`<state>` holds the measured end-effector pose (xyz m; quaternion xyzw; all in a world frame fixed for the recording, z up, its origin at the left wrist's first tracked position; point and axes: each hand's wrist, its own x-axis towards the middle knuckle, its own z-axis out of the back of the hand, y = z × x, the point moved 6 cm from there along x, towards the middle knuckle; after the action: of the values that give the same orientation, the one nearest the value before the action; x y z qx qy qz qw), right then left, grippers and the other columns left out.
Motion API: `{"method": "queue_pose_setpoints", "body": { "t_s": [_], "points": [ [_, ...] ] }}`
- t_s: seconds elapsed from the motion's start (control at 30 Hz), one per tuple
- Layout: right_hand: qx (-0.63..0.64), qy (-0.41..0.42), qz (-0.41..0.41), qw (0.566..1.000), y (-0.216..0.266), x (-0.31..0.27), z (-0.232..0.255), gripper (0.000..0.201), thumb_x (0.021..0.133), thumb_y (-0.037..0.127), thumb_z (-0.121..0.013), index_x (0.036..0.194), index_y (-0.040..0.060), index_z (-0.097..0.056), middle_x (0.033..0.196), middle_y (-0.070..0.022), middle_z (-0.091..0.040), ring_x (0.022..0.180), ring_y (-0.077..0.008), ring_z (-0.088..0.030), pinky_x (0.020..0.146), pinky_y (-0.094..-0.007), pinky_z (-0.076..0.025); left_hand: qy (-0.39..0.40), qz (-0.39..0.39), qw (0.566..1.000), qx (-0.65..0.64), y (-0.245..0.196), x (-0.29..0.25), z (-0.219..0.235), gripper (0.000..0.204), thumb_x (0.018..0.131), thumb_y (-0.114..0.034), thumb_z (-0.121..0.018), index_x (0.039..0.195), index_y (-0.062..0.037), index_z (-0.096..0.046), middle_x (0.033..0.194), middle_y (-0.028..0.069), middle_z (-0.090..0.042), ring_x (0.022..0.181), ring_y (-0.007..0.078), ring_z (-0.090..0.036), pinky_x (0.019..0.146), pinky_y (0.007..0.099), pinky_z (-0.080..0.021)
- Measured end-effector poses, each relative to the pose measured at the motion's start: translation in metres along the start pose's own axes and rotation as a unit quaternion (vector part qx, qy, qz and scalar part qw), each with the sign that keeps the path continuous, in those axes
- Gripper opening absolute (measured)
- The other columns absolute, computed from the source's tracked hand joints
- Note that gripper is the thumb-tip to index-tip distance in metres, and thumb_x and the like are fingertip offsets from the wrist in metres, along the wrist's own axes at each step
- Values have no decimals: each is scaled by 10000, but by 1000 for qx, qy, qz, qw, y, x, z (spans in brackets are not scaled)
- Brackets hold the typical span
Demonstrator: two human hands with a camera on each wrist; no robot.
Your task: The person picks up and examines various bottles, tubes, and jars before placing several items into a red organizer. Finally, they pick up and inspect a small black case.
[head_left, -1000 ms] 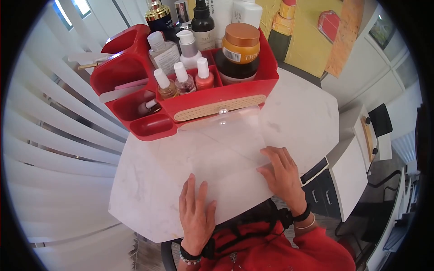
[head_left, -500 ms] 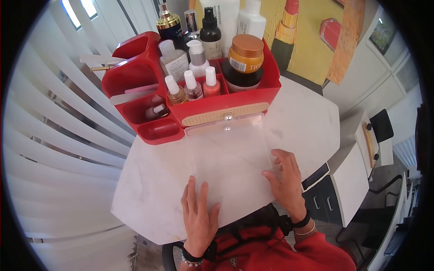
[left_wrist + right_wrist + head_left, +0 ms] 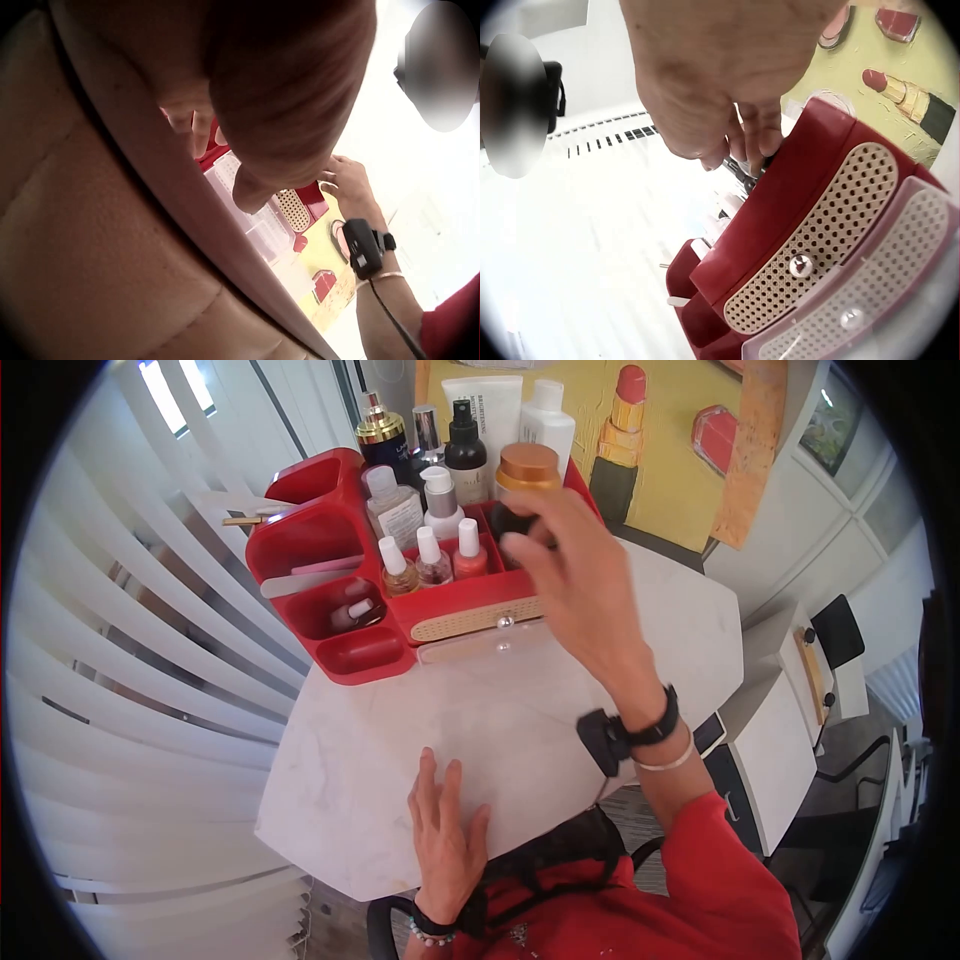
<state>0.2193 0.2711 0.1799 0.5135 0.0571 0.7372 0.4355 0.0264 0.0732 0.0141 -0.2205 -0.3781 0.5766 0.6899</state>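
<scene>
your right hand [image 3: 575, 575] is up over the red organizer [image 3: 330, 540] now, fingers curled down onto the dark jar with the orange lid [image 3: 527, 465] in the back right compartment. from the head view the fingertips sit on the jar's dark body just under the lid; whether they've truly closed round it i cannot tell, since the hand covers most of the jar. the right wrist view shows the fingers bunched and dipping behind the organizer's red wall [image 3: 810, 187], nothing more certain than that.

your left hand [image 3: 445, 835] is flat on the white marble counter [image 3: 340, 780] at the near edge, fingers straight and slightly spread, holding nothing, just pressing down.

counting now: three small nail polish bottles with white caps [image 3: 433, 558] stand side by side in the middle compartment, one amber, one pinkish, one coral. one more small bottle [image 3: 352, 613] lies tilted in the lower left cup. two clear bottles with pale caps [image 3: 420, 495] stand behind the trio. behind the organizer, against the wall, i count a gold-capped perfume bottle [image 3: 381, 435], a black spray bottle [image 3: 464, 445], a white tube [image 3: 485, 405] and a white bottle [image 3: 548, 420]. a nail file [image 3: 310, 575] lies across the left compartment.

one perforated beige drawer front with a silver knob [image 3: 470, 618] is on the organizer's face, and a clear drawer [image 3: 480, 645] sits just below it on the counter.
</scene>
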Motion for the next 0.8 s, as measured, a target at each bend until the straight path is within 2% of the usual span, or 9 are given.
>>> {"method": "queue_pose_setpoints", "body": {
  "t_s": [0.07,0.17,0.27,0.5,0.6,0.67,0.7,0.77,0.8],
  "points": [
    [-143,-34,135,980,12,14,-24,343,953,7,-776,1289,39,-713,1127,-133,-704,1059,-332,-746,798,-430,-621,-4,3,1000,-2,4,-1,1,792,946,33,-793,1678,-13,-492,1815,305,-346,1569,520,-462,1269,589,-444],
    [-161,-7,114,980,27,20,-39,255,997,45,-781,1246,75,-734,1173,-103,-748,1068,-350,-746,847,-442,-620,-15,7,1000,-18,7,-2,1,789,947,35,-790,1677,-15,-494,1817,297,-350,1546,501,-492,1265,582,-450],
    [-189,-3,112,976,33,20,-46,263,978,39,-783,1233,81,-741,1143,-91,-746,1090,-337,-750,849,-446,-625,-17,2,1000,-24,8,-2,2,780,950,35,-789,1673,-16,-499,1817,290,-354,1519,487,-522,1258,570,-461],
    [-181,30,118,976,23,19,-48,231,983,36,-775,1213,51,-748,1119,-106,-758,1116,-354,-740,862,-456,-622,-17,-7,999,-33,7,-1,5,730,954,42,-784,1637,-9,-532,1802,287,-378,1493,472,-553,1237,549,-487],
    [-149,-11,142,979,28,17,-38,219,1009,-6,-737,1223,38,-746,1126,-90,-766,1049,-287,-760,852,-407,-615,-27,-7,999,-37,8,-1,7,694,954,55,-773,1610,-4,-552,1779,290,-409,1470,472,-575,1215,533,-508],
    [19,-44,116,992,41,8,-16,219,1033,-43,-698,1240,19,-734,1156,-67,-770,980,-178,-739,822,-328,-588,-36,-3,998,-42,10,-4,9,674,955,65,-764,1594,-1,-562,1763,291,-429,1456,471,-587,1201,521,-521],
    [23,-40,116,992,49,-1,-10,219,1033,-43,-698,1240,19,-734,1156,-67,-770,980,-178,-739,822,-328,-588,-49,-10,997,-53,12,-5,12,654,962,59,-773,1581,0,-572,1738,294,-460,1435,473,-602,1170,513,-545],
    [205,-1,-54,977,45,-24,-3,190,1060,-46,-669,1236,-2,-726,1195,-74,-757,969,-115,-693,805,-267,-549,-65,-10,996,-63,16,-8,16,634,969,54,-782,1568,1,-582,1713,297,-490,1414,475,-617,1140,504,-570],
    [233,35,-64,970,47,-34,-1,163,1103,33,-707,1257,-19,-704,1221,-113,-758,988,-132,-698,804,-263,-545,-93,1,991,-95,17,-8,21,584,997,39,-762,1553,9,-588,1683,289,-527,1400,455,-628,1117,493,-576]
  ]
}}
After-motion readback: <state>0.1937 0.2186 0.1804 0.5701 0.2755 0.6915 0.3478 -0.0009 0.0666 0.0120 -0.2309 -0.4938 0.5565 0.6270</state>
